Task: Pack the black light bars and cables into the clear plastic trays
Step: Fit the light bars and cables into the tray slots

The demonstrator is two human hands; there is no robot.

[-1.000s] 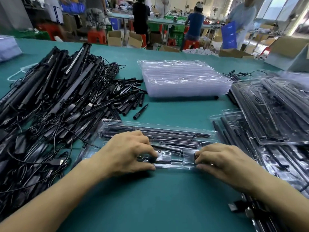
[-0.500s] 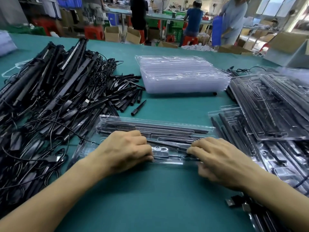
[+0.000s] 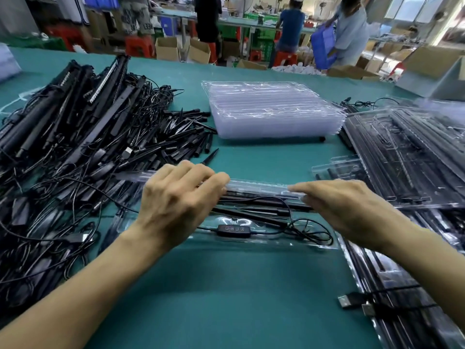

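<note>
You seem to be closing a filled tray point(image 3: 251, 244), which lies under both hands: light bars point(image 3: 251, 210) beneath your fingers, cable point(image 3: 310, 231) coiled near your right wrist. Your left hand point(image 3: 176, 197) curls its fingers over the far clear flap; your right hand point(image 3: 344, 205) rests straight fingers on it. Next, likely fold it toward you evenly, keeping the cable clear.

1 open tray point(image 3: 264, 244), 1 tray stack point(image 3: 274, 109), 2 USB plugs point(image 3: 345, 301)
</note>
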